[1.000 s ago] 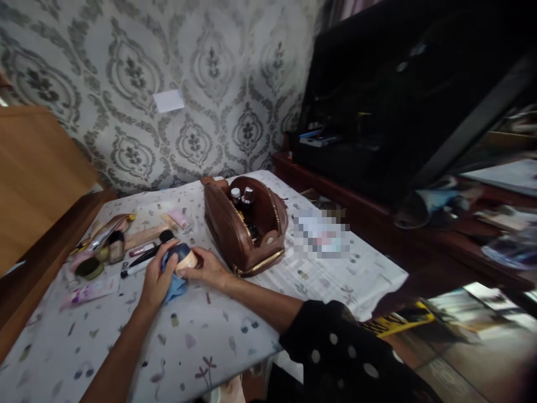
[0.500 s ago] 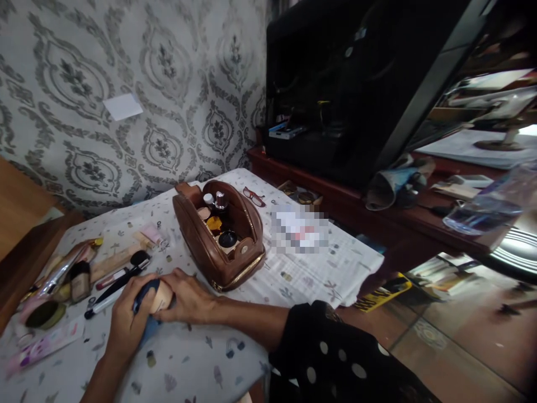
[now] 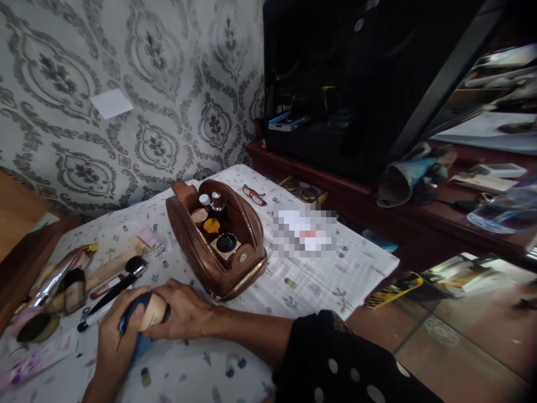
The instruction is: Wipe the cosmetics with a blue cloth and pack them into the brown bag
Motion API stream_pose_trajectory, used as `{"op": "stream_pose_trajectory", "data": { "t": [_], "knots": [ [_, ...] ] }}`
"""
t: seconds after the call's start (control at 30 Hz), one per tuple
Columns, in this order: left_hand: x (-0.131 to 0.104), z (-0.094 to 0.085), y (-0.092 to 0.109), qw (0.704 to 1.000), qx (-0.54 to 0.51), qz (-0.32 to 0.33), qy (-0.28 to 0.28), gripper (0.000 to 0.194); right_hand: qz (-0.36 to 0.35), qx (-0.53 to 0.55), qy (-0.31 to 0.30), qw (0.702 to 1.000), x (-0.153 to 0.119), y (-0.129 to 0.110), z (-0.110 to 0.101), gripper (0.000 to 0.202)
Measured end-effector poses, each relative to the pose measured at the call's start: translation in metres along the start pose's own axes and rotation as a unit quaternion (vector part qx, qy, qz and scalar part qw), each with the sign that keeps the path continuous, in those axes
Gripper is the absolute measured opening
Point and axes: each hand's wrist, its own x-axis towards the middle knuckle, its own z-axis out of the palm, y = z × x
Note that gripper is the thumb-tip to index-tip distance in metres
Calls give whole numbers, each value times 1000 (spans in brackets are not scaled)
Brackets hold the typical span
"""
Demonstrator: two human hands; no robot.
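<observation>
**Singles are outnumbering pairs**

Two hands are showing: one left hand [image 3: 112,338], one right hand [image 3: 187,313]. They are holding one jar [image 3: 153,312] and one cloth [image 3: 141,348]. One desk [image 3: 251,369] is carrying one bag [image 3: 191,252], one pair of glasses [image 3: 254,195] and two tubes, a small tube [image 3: 146,236] and a large tube [image 3: 42,359]. One black-headed brush [image 3: 136,265] and one black-capped bottle [image 3: 74,294] are lying at the left; the overlapping sticks there are hiding their number. Inside the bag, two caps are showing, a white cap [image 3: 205,200] and a silver cap [image 3: 217,201], and three round items: one pink pan [image 3: 199,215], one yellow pot [image 3: 212,225], one black disc [image 3: 226,243]. One card [image 3: 111,103] is sitting on the wall.
</observation>
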Motion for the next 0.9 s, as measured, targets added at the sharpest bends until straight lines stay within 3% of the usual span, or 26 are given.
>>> {"op": "stream_pose_trajectory", "data": {
  "t": [0.43,0.9],
  "knots": [
    [2,-6,1,1000,-9,1,-4,25,-25,84,-11,996,3,3,-1,45],
    [0,-5,-2,999,17,33,-23,25,-6,66,-4,998,5,10,9,59]
  ]
}}
